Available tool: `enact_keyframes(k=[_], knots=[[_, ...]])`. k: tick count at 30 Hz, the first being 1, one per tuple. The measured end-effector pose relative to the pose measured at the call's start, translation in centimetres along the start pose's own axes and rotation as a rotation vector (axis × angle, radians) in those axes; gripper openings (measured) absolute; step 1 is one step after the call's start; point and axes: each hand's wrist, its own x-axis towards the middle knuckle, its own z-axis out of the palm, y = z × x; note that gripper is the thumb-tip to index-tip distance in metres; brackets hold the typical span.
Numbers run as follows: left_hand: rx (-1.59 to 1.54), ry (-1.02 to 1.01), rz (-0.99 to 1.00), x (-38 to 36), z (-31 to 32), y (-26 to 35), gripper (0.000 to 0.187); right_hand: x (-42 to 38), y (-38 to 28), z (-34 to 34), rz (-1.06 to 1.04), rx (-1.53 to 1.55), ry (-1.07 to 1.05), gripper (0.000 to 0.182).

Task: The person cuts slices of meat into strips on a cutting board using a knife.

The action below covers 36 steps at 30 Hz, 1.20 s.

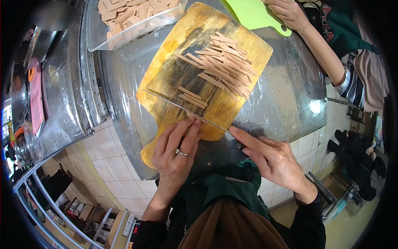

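My right hand [273, 158] is closed around the handle end of a knife [176, 105]. Seen nearly edge-on, its thin blade runs diagonally across a worn yellow wooden cutting board [155, 79]. My left hand [176, 145], with a ring on one finger, presses its bent fingertips on a light-brown piece [197, 116] right against the blade. Most of that piece is hidden under the fingers. Just beyond the blade lie a few thin cut strips [192, 97]. Farther up the board is a loose pile of similar light-brown strips [226, 66].
A clear plastic tub [143, 25] of flat light-brown pieces stands at the upper left. Another person's hand [287, 12] holds a green cutting board [253, 16] at the upper right. A plastic-covered side table [62, 110] bears a pink item [37, 97].
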Motion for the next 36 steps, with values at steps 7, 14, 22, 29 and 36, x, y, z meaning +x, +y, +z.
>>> enact_keyframes(k=[7,14,22,29,36], knots=[[-0.017,-0.022,-0.037,-0.3,-0.1,0.2,0.034,-0.7,0.1,0.0,0.006,-0.042,-0.017,0.066],[0.023,0.01,0.0,-0.2,0.1,-0.1,0.038,-0.8,0.1,-0.1,-0.016,-0.078,-0.034,0.067],[0.01,0.012,0.001,0.1,0.1,0.1,0.039,0.4,0.0,0.7,0.003,-0.147,-0.071,0.066],[0.001,-0.007,-0.002,0.1,-0.1,0.0,0.039,3.4,1.6,1.3,-0.095,0.082,0.089,0.063],[-0.364,0.072,-0.17,-0.1,-1.2,-0.6,0.027,0.3,-0.3,-0.4,-0.068,-0.023,0.059,0.062]])
